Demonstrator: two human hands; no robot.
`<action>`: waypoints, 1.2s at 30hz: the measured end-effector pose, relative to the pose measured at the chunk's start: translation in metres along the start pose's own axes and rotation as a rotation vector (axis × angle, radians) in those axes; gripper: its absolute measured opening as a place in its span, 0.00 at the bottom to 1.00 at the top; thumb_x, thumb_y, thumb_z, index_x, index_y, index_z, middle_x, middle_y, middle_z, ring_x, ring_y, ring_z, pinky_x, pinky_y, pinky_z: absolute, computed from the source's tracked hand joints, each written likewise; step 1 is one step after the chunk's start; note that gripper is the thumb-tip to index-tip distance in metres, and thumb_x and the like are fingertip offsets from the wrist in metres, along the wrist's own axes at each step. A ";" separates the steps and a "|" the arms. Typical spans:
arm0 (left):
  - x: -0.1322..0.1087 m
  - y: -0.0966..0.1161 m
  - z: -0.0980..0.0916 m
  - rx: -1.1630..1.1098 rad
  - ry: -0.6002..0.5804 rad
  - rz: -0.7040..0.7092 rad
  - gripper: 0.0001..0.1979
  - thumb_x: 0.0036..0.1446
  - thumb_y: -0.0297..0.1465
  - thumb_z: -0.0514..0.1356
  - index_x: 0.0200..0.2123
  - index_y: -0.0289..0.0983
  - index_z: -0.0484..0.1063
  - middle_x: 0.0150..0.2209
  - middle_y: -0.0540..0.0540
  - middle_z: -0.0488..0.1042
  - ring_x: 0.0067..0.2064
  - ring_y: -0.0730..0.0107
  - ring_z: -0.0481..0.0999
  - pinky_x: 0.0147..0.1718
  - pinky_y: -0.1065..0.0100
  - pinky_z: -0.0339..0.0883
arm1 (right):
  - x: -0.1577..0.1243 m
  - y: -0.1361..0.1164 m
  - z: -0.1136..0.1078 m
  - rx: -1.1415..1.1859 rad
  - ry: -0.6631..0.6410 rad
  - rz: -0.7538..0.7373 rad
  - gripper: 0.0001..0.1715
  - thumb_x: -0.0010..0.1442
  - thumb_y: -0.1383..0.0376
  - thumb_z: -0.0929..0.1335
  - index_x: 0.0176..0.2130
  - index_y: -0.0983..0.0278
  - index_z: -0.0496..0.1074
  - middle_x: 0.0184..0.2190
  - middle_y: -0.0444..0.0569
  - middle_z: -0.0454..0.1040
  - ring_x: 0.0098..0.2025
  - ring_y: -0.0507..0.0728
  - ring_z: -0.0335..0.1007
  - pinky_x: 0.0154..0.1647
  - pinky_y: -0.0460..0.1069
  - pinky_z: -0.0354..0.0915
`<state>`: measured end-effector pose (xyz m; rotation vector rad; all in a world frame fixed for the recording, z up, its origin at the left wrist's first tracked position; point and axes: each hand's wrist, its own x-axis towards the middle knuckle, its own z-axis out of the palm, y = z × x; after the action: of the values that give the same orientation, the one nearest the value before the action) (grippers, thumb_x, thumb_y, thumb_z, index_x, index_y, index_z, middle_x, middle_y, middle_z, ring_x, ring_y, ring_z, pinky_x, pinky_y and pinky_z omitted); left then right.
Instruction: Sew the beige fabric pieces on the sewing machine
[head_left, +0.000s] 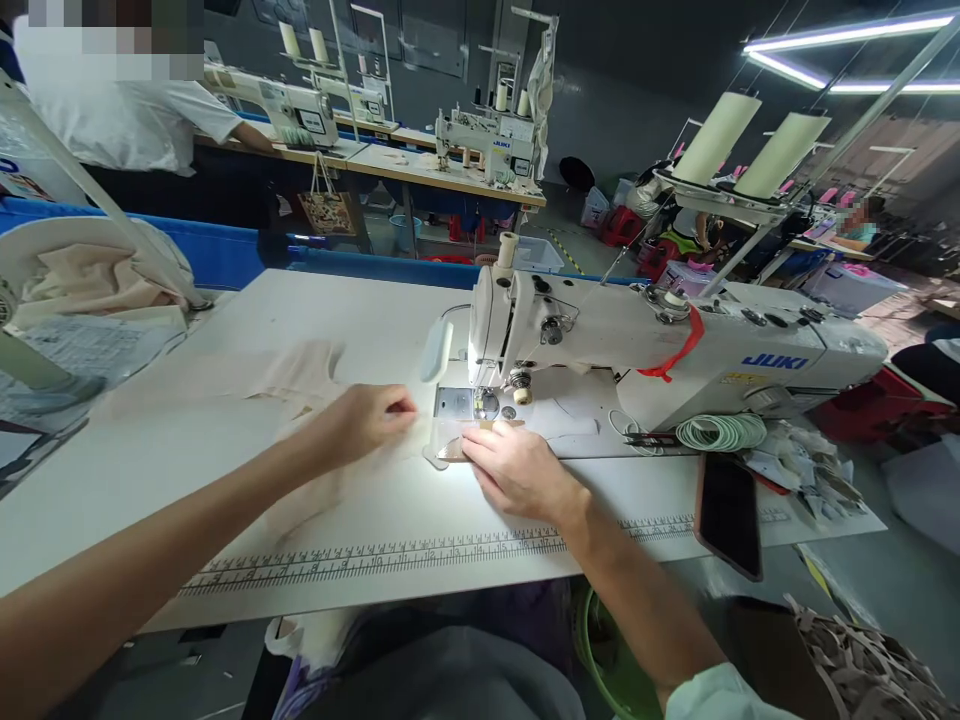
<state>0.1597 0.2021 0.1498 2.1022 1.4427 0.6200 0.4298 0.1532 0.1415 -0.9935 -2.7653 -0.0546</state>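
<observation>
My right hand [521, 468] lies at the front of the sewing machine's [570, 325] needle plate, its fingers pressing on a small flat tan piece [451, 451] with a pointed end. Most of that piece is under the fingers, so its kind is unclear. Left of the needle plate [452, 402], my left hand [373, 412] is closed, thumb against curled fingers; what it pinches, if anything, cannot be made out. Thin beige fabric [296, 372], smeared by motion, lies beyond and below the left forearm on the white table [225, 450].
A printed ruler [375, 560] runs along the front edge. At right are a coil of pale green cord [721, 432], a phone [729, 515] and fabric scraps [806, 465]. A fabric pile [97, 275] sits far left. Another person [112, 110] works behind, near more machines.
</observation>
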 end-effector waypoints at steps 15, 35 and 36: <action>0.031 0.028 0.052 -0.202 -0.198 -0.097 0.11 0.52 0.42 0.58 0.26 0.41 0.67 0.23 0.48 0.77 0.26 0.65 0.76 0.25 0.66 0.67 | -0.004 0.008 -0.004 -0.009 -0.028 0.038 0.15 0.73 0.69 0.61 0.47 0.64 0.76 0.45 0.52 0.80 0.45 0.59 0.70 0.44 0.52 0.66; 0.034 0.038 0.050 -0.184 -0.235 -0.178 0.13 0.54 0.44 0.60 0.26 0.41 0.72 0.23 0.47 0.79 0.26 0.64 0.77 0.27 0.64 0.70 | -0.007 0.018 -0.010 -0.015 -0.018 0.267 0.15 0.73 0.67 0.62 0.39 0.61 0.77 0.39 0.51 0.77 0.37 0.57 0.71 0.38 0.52 0.66; 0.034 0.039 0.050 -0.165 -0.235 -0.182 0.13 0.55 0.43 0.60 0.26 0.41 0.72 0.24 0.47 0.79 0.26 0.64 0.77 0.28 0.64 0.70 | -0.006 0.018 -0.010 -0.018 -0.025 0.266 0.15 0.73 0.67 0.62 0.39 0.62 0.77 0.39 0.51 0.77 0.37 0.57 0.71 0.38 0.52 0.66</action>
<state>0.2296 0.2143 0.1394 1.8247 1.3800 0.3927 0.4475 0.1617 0.1496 -1.3650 -2.6328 -0.0271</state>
